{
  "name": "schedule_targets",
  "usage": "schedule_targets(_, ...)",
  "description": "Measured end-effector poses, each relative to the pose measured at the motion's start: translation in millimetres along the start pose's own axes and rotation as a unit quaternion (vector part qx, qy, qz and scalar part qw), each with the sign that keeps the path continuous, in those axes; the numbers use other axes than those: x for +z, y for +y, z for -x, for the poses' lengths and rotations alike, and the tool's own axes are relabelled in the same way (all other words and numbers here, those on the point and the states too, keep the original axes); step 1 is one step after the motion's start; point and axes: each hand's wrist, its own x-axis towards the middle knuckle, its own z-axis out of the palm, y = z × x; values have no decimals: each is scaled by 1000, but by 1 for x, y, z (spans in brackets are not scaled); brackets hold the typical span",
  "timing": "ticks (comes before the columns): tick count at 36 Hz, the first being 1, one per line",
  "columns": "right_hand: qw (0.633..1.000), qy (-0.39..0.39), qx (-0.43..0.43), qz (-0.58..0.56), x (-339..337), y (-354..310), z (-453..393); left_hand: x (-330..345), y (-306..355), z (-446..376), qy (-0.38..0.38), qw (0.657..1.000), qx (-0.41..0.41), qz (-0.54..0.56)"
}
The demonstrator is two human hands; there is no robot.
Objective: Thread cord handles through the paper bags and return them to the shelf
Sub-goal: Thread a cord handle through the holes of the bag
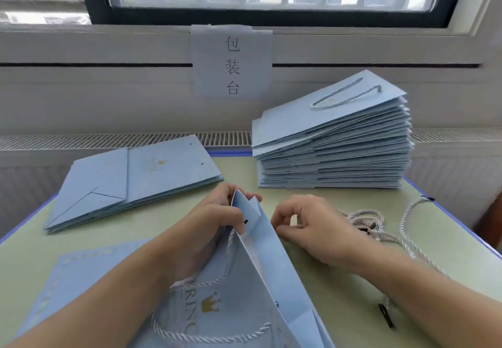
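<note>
At the near edge of the table [339,279], the left hand [214,228] pinches the open bag [260,260] by its rim; the right hand [307,225], fingers curled, holds nothing visible. Steady the rim, feed the cord [228,255] tip straight through the hole

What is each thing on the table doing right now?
Light blue paper bag in the hands: held partly open, one white cord handle already on it.
Left hand: grips the bag's top edge.
Right hand: fingers curled beside the bag; whether it pinches anything is unclear.
Tall stack of blue bags: flat, top bag has a handle.
Low pile of blue bags: flat, holes empty.
Loose white cords: tangled on table.
</note>
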Motion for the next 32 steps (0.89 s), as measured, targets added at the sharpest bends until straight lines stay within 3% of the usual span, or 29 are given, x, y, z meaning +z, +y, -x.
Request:
schedule_targets(12, 993, -11, 21, -118, 13, -11, 7, 0, -2, 0, -7, 1000, 18, -1)
schedule_targets(19, 963, -26, 17, -267, 21, -20, 8, -2, -2, 0, -10, 1000, 23, -7)
schedule_targets(24, 913, -35, 89, -397, 11, -17, 11, -1, -3, 0, -10, 1000, 18, -3)
schedule_targets(26, 917, -41, 73, -389, 5, -19, 13, 0, -3, -1, -2, 1000, 23, -5)
schedule_targets(29, 965, -31, 2, -260, 6, -22, 16, 1, -2, -2, 11, 1000, 26, -9)
schedule_targets(32, 984, -11, -34, -174, 11, -22, 17, 0, -2, -4, 34, 999, 20, -6)
